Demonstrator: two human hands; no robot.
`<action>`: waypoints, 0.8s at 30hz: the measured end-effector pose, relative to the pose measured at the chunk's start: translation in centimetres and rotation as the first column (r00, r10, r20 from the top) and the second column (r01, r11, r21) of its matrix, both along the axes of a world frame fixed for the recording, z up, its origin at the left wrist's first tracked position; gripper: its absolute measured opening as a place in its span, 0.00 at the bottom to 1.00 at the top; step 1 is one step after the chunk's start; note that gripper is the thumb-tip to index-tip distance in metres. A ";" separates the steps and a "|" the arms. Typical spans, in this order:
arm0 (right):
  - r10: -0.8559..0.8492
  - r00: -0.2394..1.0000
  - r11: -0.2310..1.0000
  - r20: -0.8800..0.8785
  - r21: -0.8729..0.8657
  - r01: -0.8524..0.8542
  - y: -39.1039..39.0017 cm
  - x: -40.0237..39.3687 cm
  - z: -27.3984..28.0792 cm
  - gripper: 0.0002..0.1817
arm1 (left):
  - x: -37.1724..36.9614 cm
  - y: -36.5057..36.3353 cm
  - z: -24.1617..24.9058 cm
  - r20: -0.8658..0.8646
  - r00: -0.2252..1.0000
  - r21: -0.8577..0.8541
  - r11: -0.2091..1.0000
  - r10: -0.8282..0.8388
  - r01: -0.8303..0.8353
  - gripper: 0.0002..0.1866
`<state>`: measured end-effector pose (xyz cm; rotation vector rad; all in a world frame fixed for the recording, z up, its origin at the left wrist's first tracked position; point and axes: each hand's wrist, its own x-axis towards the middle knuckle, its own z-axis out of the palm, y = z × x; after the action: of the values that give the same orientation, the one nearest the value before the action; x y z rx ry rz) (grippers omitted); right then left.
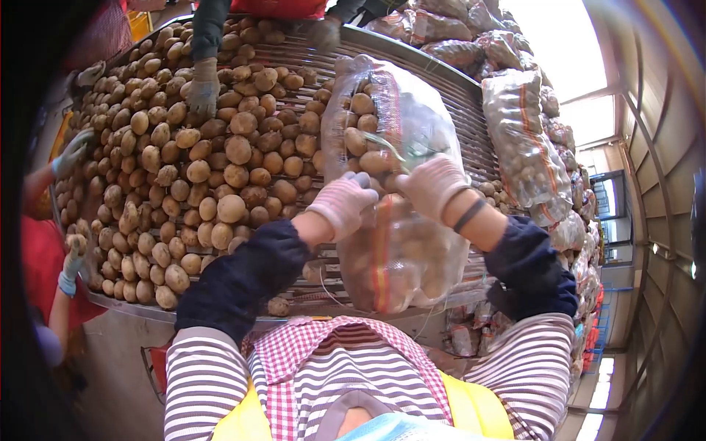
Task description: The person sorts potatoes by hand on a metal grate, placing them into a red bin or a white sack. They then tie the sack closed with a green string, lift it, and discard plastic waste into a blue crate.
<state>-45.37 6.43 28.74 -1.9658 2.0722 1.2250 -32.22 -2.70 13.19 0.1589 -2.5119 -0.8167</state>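
Note:
A large clear bag of potatoes (430, 253) with orange and red stripes lies across the slatted table in front of me. Through a gap near its middle, bare potatoes (375, 162) show. My left hand (343, 204), in a whitish glove, is closed on the bag's film at the left of this gap. On the right side, my right hand (435, 182), also gloved, is closed at the bag's edge. A pale green strand (386, 145) runs to its fingers, which partly hide what they grip.
Loose potatoes (198, 170) cover the slatted table (471, 121) to the left. Gloved hands of co-workers (204, 95) reach in from the far and left sides. Filled bags (526, 140) are stacked at the right, beyond the table's metal edge.

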 end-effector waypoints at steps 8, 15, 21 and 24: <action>0.002 1.000 0.943 0.023 -0.334 0.006 1.1 -1.4 -0.4 0.05 | 0.9 0.2 -0.1 0.034 0.994 0.644 0.763 -0.104 0.057 0.10; -0.135 0.990 0.990 0.047 -0.032 0.136 3.3 0.4 0.9 0.08 | 1.1 0.5 2.0 0.204 0.969 0.241 0.966 -0.142 0.091 0.15; 0.019 0.997 0.927 0.078 -0.374 0.012 3.0 -0.3 -0.4 0.09 | 0.8 1.0 -1.4 -0.041 0.988 0.385 0.910 -0.151 0.156 0.13; -0.042 0.998 0.980 -0.042 -0.198 0.033 2.6 0.5 -1.9 0.09 | 1.0 1.2 0.1 0.162 0.979 0.452 0.891 -0.127 0.041 0.10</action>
<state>-44.87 9.08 26.84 -1.9820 2.3249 1.1059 -31.21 -1.53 13.28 0.2942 -2.4710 -1.4733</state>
